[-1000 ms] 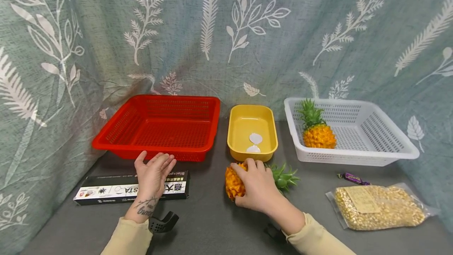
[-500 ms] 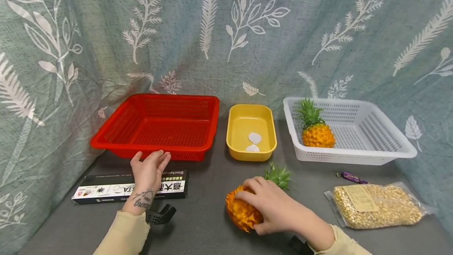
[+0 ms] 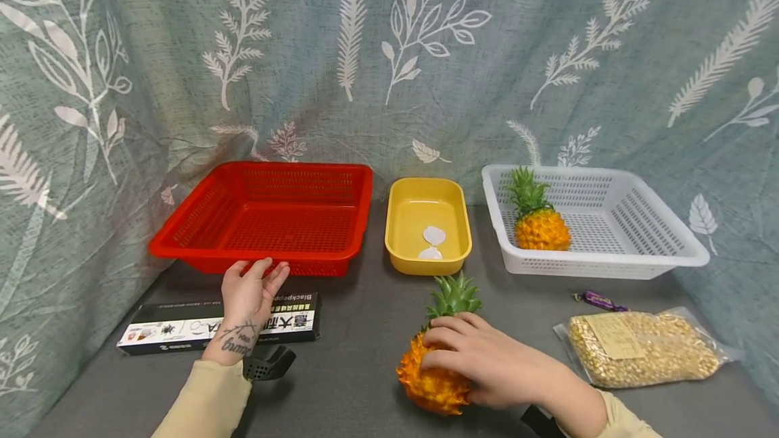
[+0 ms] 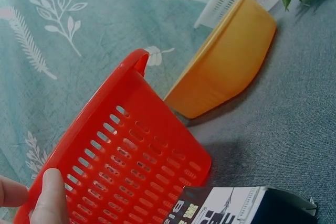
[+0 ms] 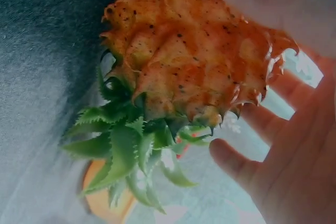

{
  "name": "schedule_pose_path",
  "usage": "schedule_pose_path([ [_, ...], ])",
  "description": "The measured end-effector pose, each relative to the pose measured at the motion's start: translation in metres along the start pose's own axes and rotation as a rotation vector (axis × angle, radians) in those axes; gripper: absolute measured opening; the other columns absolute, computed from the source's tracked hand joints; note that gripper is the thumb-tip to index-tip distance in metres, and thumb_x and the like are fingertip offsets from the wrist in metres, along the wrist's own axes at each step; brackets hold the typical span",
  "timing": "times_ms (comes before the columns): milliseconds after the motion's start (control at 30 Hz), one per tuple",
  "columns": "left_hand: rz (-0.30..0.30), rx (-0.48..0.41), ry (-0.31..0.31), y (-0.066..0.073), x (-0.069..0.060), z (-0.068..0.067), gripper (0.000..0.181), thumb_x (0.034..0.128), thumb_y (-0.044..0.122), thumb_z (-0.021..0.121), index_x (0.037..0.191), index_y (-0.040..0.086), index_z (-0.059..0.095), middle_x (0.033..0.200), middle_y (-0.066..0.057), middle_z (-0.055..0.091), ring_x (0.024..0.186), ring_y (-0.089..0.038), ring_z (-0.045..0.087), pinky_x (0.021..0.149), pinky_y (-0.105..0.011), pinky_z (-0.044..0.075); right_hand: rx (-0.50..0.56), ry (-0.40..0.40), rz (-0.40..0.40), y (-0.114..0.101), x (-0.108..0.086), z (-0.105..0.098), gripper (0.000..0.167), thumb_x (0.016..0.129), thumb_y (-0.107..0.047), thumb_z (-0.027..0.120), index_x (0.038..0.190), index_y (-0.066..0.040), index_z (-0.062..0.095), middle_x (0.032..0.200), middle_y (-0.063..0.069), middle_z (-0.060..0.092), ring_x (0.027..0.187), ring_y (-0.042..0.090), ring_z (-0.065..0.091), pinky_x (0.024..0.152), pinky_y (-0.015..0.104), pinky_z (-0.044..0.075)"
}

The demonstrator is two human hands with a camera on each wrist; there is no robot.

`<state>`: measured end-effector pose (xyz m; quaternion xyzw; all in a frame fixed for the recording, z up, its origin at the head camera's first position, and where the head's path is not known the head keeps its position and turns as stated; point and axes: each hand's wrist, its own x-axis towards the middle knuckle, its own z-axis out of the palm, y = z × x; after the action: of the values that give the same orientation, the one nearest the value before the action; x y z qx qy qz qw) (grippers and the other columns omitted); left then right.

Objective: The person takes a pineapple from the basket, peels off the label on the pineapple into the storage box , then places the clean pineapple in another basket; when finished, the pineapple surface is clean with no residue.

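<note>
My right hand grips an orange toy-like pineapple from its right side, with the fingers curled over its body. Its green leaves point away toward the yellow tub. In the right wrist view the spiky pineapple body lies between thumb and fingers. My left hand is held above a black and white pasta box, at the front of the red basket. Its fingers are loosely bent and hold nothing; whether they touch the rim I cannot tell.
A yellow tub with two white discs stands between the red basket and a white basket. Another pineapple lies in the white basket. At right are a purple-wrapped candy and a bag of yellow grains. A patterned curtain hangs behind.
The right hand has drawn the pineapple nearer and turned it, so its leaves swing from pointing right to pointing away. The left hand has shifted slightly left.
</note>
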<state>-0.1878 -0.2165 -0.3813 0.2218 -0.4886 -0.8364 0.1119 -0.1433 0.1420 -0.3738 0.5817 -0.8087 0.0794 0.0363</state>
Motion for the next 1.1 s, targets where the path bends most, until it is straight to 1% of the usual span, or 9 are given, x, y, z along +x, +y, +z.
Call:
schedule_pose_path([
  [100, 0.004, -0.002, 0.006, 0.0, 0.001, 0.0, 0.063, 0.0938, 0.004, 0.045, 0.141, 0.011, 0.004, 0.115, -0.002, 0.027, 0.082, -0.01, 0.061, 0.083, -0.025, 0.051, 0.028, -0.023, 0.013, -0.002, -0.002, -0.002, 0.075, 0.061, -0.026, 0.081, 0.127, -0.031, 0.047, 0.135, -0.005, 0.042, 0.127, 0.022, 0.036, 0.099, 0.05, 0.033],
  [200, 0.002, -0.004, 0.012, -0.001, 0.002, -0.001, 0.056, 0.0936, 0.005, 0.046, 0.135, 0.011, 0.01, 0.112, -0.002, 0.029, 0.08, -0.01, 0.062, 0.081, -0.025, 0.051, 0.078, -0.025, 0.037, -0.005, -0.002, -0.003, 0.069, 0.07, -0.042, 0.075, 0.131, -0.031, 0.044, 0.138, -0.004, 0.04, 0.129, 0.024, 0.034, 0.098, 0.057, 0.031],
  [367, -0.004, 0.0, 0.016, -0.002, 0.002, -0.001, 0.055, 0.0938, 0.006, 0.046, 0.135, 0.012, 0.01, 0.112, -0.001, 0.03, 0.078, -0.009, 0.062, 0.08, -0.024, 0.052, 0.078, 0.076, 0.115, -0.013, 0.0, -0.001, 0.065, 0.076, -0.059, 0.064, 0.13, -0.028, 0.048, 0.138, -0.001, 0.042, 0.128, 0.029, 0.036, 0.096, 0.057, 0.033],
  [467, 0.004, 0.002, 0.015, -0.002, 0.002, 0.0, 0.053, 0.0938, 0.005, 0.046, 0.133, 0.011, 0.011, 0.112, -0.002, 0.03, 0.076, -0.009, 0.062, 0.079, -0.024, 0.052, 0.072, 0.172, 0.244, -0.02, 0.0, 0.0, 0.066, 0.074, -0.059, 0.066, 0.127, -0.023, 0.052, 0.136, 0.003, 0.044, 0.125, 0.029, 0.039, 0.093, 0.054, 0.037],
  [600, 0.015, -0.006, 0.018, -0.003, 0.002, 0.001, 0.048, 0.0935, 0.004, 0.046, 0.129, 0.011, 0.013, 0.111, -0.003, 0.03, 0.075, -0.009, 0.062, 0.078, -0.023, 0.052, 0.1, 0.258, 0.541, -0.027, 0.001, -0.001, 0.076, 0.069, -0.062, 0.068, 0.127, -0.017, 0.052, 0.13, 0.01, 0.046, 0.114, 0.03, 0.047, 0.082, 0.05, 0.044],
  [700, 0.018, -0.002, 0.019, -0.003, 0.002, 0.002, 0.049, 0.0935, 0.004, 0.046, 0.129, 0.011, 0.013, 0.111, -0.003, 0.03, 0.076, -0.009, 0.062, 0.079, -0.023, 0.052, 0.164, 0.224, 0.766, -0.031, 0.003, 0.001, 0.091, 0.063, -0.071, 0.066, 0.133, -0.017, 0.045, 0.13, 0.012, 0.042, 0.107, 0.033, 0.049, 0.068, 0.046, 0.047],
  [800, 0.02, -0.001, 0.019, -0.003, 0.003, 0.002, 0.05, 0.0936, 0.005, 0.046, 0.13, 0.011, 0.013, 0.111, -0.003, 0.031, 0.077, -0.01, 0.062, 0.079, -0.023, 0.052, 0.279, 0.151, 0.895, -0.032, 0.007, 0.006, 0.105, 0.056, -0.076, 0.066, 0.141, -0.021, 0.036, 0.138, 0.015, 0.033, 0.107, 0.039, 0.048, 0.061, 0.047, 0.047],
  [967, 0.014, -0.033, 0.032, -0.002, 0.003, 0.002, 0.037, 0.0928, 0.004, 0.047, 0.118, 0.015, 0.022, 0.109, -0.003, 0.032, 0.079, -0.012, 0.062, 0.078, -0.024, 0.053, 0.44, 0.096, 0.951, -0.032, 0.013, 0.018, 0.115, 0.052, -0.073, 0.072, 0.145, -0.023, 0.027, 0.148, 0.021, 0.017, 0.11, 0.047, 0.048, 0.069, 0.057, 0.047],
  [1100, 0.02, -0.036, 0.033, -0.002, 0.003, 0.003, 0.034, 0.0928, 0.004, 0.048, 0.112, 0.017, 0.023, 0.109, -0.003, 0.031, 0.078, -0.012, 0.062, 0.078, -0.025, 0.053, 0.538, 0.096, 0.952, -0.031, 0.017, 0.022, 0.114, 0.054, -0.065, 0.077, 0.145, -0.02, 0.027, 0.148, 0.023, 0.012, 0.103, 0.045, 0.053, 0.074, 0.056, 0.048],
])
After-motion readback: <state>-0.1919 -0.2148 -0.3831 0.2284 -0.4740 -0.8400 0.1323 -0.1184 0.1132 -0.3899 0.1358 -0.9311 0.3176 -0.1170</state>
